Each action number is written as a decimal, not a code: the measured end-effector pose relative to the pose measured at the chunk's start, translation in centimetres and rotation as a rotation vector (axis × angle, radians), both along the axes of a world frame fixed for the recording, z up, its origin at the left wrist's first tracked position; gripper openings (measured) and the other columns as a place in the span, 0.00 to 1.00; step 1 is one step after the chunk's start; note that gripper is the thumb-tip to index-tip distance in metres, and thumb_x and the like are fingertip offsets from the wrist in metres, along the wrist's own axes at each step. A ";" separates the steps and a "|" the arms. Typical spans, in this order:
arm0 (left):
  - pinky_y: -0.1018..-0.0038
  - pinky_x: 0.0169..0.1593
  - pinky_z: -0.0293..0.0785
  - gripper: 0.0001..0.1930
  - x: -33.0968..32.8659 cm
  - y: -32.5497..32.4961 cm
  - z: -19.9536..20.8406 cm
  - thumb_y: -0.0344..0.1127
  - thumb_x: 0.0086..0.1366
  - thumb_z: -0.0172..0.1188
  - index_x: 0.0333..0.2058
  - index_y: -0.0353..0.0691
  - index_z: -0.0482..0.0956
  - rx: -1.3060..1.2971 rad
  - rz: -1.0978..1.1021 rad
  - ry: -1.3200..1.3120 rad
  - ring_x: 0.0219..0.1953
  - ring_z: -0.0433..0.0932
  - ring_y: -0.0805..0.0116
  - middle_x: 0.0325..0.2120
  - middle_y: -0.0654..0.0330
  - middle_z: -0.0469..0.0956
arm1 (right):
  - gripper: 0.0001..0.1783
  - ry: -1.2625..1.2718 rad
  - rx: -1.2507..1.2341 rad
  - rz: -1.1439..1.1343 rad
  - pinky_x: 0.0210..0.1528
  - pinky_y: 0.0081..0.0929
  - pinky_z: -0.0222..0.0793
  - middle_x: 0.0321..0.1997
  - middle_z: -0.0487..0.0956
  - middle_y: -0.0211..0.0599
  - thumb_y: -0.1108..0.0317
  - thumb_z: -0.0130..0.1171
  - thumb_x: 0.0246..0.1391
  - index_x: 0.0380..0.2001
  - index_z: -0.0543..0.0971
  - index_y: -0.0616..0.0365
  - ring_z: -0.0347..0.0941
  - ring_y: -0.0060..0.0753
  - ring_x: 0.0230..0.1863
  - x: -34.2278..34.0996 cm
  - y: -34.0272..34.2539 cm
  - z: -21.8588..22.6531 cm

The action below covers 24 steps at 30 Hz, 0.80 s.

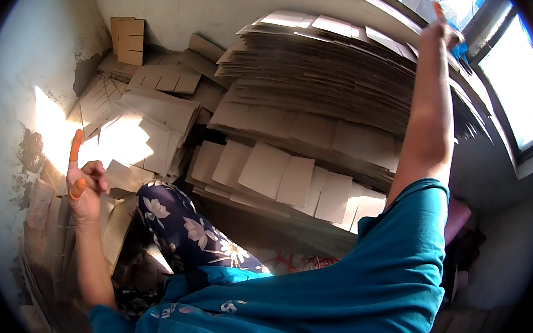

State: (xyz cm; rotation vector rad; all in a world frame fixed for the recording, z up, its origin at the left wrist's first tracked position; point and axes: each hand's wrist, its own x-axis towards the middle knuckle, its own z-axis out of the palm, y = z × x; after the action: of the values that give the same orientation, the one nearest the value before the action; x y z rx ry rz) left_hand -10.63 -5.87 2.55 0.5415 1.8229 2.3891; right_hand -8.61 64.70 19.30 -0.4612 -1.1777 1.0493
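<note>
- The big cardboard stack (328, 74) runs across the middle and upper right, beneath the window (512, 72): many thin flat brown sheets lying one on another, their edges uneven, with bright sunlight on parts of the top.
- The left pile (171, 108) of cardboard lies looser, between the wall (163, 12) and the big stack; its flat pieces overlap at different angles, some scored with dark slits, and a patch of sun bleaches part of it nearly white.
- The front row of panels (296, 180), pale tan and roughly rectangular, leans in an overlapping line along the lower front of the big stack.
- The right arm (422, 116) stretches up and forward past the stack's right end, elbow nearly straight.
- The left forearm (92, 261) rises almost upright in front of the left pile.
- The left hand (89, 186) is raised, index finger straight up, thumb apart, the other fingers loosely bent; it grasps nothing.
- The right hand (447, 33) is up by the window, one finger pointing upward; the rest are small and unclear against the glare, so I cannot tell how far they close or whether they hold anything.
- Orange finger covers (76, 145) sit on the left index finger and thumb, and on the raised right finger.
</note>
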 end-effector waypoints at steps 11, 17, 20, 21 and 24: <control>0.85 0.22 0.66 0.49 -2.9 -6.5 -2.7 0.51 0.50 0.66 0.64 0.36 0.49 -0.077 0.121 -0.061 0.19 0.69 0.79 0.25 0.63 0.74 | 0.10 0.418 -0.661 0.132 0.42 0.47 0.69 0.44 0.77 0.35 0.69 0.48 0.56 0.36 0.78 0.59 0.70 0.44 0.46 2.6 19.6 -3.6; 0.85 0.23 0.67 0.46 -2.8 -7.5 -3.3 0.50 0.52 0.63 0.62 0.33 0.52 -0.133 0.181 -0.091 0.20 0.69 0.79 0.24 0.63 0.73 | 0.11 0.499 -0.730 0.170 0.42 0.56 0.71 0.45 0.77 0.36 0.69 0.48 0.57 0.34 0.79 0.60 0.71 0.50 0.47 4.0 24.1 -5.8; 0.85 0.24 0.66 0.44 -2.8 -8.9 -3.8 0.50 0.52 0.63 0.62 0.32 0.54 -0.158 0.204 -0.100 0.20 0.68 0.79 0.24 0.63 0.73 | 0.10 0.408 -0.652 0.129 0.39 0.57 0.74 0.43 0.78 0.39 0.70 0.47 0.57 0.33 0.78 0.61 0.72 0.52 0.44 4.2 23.7 -5.2; 0.85 0.24 0.66 0.44 -2.5 -9.3 -4.0 0.50 0.53 0.62 0.62 0.32 0.55 -0.172 0.224 -0.110 0.20 0.68 0.79 0.24 0.63 0.73 | 0.10 0.338 -0.617 0.098 0.36 0.54 0.75 0.41 0.78 0.41 0.71 0.48 0.56 0.32 0.78 0.63 0.73 0.52 0.40 3.8 22.9 -4.9; 0.84 0.25 0.65 0.42 -1.6 -10.5 -4.2 0.49 0.53 0.61 0.61 0.32 0.55 -0.181 0.253 -0.157 0.21 0.67 0.79 0.24 0.63 0.73 | 0.08 0.129 -0.517 -0.019 0.28 0.47 0.80 0.34 0.79 0.49 0.75 0.48 0.54 0.30 0.76 0.67 0.76 0.53 0.30 4.8 19.1 -4.3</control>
State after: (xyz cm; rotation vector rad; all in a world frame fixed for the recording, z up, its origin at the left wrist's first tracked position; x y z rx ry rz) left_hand -12.26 -16.39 -1.66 0.1068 2.1156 2.2994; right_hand -3.80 83.82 14.99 -0.7909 -0.7781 1.3489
